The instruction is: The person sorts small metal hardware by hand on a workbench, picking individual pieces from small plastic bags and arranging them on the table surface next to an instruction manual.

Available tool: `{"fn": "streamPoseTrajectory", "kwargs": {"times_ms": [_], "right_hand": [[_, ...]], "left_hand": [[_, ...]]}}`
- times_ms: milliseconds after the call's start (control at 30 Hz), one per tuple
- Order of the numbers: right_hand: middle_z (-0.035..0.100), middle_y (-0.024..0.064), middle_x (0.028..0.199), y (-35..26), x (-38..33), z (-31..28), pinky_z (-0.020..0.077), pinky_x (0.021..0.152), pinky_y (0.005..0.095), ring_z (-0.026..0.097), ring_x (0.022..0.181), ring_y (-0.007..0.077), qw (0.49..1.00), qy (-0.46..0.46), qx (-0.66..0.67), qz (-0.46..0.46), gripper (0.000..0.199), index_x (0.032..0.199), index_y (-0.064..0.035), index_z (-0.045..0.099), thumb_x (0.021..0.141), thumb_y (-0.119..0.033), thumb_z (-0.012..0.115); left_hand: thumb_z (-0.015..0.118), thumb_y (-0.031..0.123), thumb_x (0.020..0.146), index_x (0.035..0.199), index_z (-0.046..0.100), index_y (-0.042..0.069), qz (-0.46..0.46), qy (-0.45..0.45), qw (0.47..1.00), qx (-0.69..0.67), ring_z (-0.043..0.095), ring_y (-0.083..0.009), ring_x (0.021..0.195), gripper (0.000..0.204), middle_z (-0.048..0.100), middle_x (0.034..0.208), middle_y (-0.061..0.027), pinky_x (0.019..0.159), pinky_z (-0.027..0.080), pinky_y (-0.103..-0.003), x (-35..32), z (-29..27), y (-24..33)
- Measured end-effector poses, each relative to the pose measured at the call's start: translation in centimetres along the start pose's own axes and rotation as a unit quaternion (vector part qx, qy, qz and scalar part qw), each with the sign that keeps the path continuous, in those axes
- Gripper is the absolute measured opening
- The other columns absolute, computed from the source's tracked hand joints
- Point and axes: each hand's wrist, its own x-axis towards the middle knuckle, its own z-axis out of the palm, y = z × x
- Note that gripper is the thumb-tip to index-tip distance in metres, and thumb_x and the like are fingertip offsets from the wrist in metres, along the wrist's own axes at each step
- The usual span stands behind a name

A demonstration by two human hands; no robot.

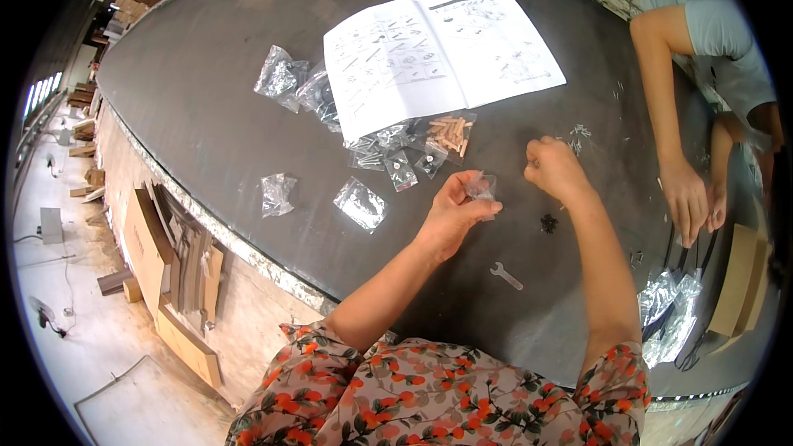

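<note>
My left hand (453, 216) pinches a small clear plastic bag (481, 187) between thumb and fingers. To its right, my right hand (555, 167) is curled closed over the dark table, and whatever its fingers hold is hidden. Just below that hand lies a little pile of black screws or similar small parts (548, 223). Silvery screws (580, 137) are scattered beyond it. Nearer to me is a flat metal wrench (505, 276). Wooden dowels (450, 134) in a clear bag rest beyond my left hand, beside small hardware bags (401, 171).
An open instruction booklet (446, 54) covers the table's far middle. Left of it are more hardware bags (281, 76) and crumpled clear bags (360, 203). At right, a co-worker's hands (687, 198) reach over black cables and silvery bags (667, 314), beside a cardboard box (738, 281).
</note>
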Motion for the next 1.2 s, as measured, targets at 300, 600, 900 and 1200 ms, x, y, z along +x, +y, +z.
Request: {"fn": "streamPoseTrajectory", "kwargs": {"times_ms": [300, 600, 900, 1200], "right_hand": [[0.055, 0.0024, 0.071, 2.4, -1.7, -0.5, 0.0425, 0.049, 0.0205, 0.052, 0.06, 0.007, 0.826, 0.012, 0.52, 0.217, 0.004, 0.076, -0.0001, 0.059, 0.074, -0.003, 0.06], [0.045, 0.0086, 0.082, 3.2, -4.6, 1.8, 0.032, 0.044, 0.0171, 0.042, 0.064, 0.0105, 0.329, 0.038, 0.944, 0.016, 0.016, 0.09, 0.0002, 0.053, 0.083, -0.014, 0.049], [0.046, 0.0009, 0.07, -1.3, -3.8, -2.2, 0.0172, 0.031, 0.0157, 0.031, 0.043, 0.0024, 0.349, -0.074, 0.931, 0.083, 0.025, 0.079, -0.0062, 0.054, 0.09, -0.027, 0.047], [0.049, 0.0037, 0.073, -1.2, -4.5, -3.6, 0.0262, 0.036, 0.0175, 0.039, 0.051, 0.0057, 0.414, 0.042, 0.879, 0.233, 0.019, 0.085, -0.003, 0.054, 0.089, -0.022, 0.051]], "left_hand": [[0.07, -0.001, 0.067, 0.116, 0.038, 0.005, -0.003, 0.014, 1.0, 0.008, 0.052, -0.0169, 0.091, 0.059, 0.047, 0.112, -0.0074, 0.075, 0.044, -0.031, 1.2, 0.3, -0.2], [0.067, -0.004, 0.069, 0.114, 0.042, 0.008, 0.0, -0.029, 0.999, 0.029, 0.052, -0.0166, 0.093, 0.052, 0.049, 0.109, -0.0057, 0.079, 0.043, -0.031, 2.0, 2.0, -1.1], [0.07, -0.007, 0.063, 0.113, 0.042, 0.006, 0.057, -0.019, 0.992, 0.106, 0.051, -0.014, 0.096, 0.059, 0.051, 0.105, -0.0038, 0.081, 0.046, -0.029, 2.2, 2.2, -1.2], [0.069, -0.006, 0.065, 0.116, 0.041, 0.005, 0.072, -0.015, 0.994, 0.075, 0.052, -0.0147, 0.095, 0.06, 0.05, 0.106, -0.0049, 0.08, 0.048, -0.031, 1.8, 0.9, -0.1]]}}
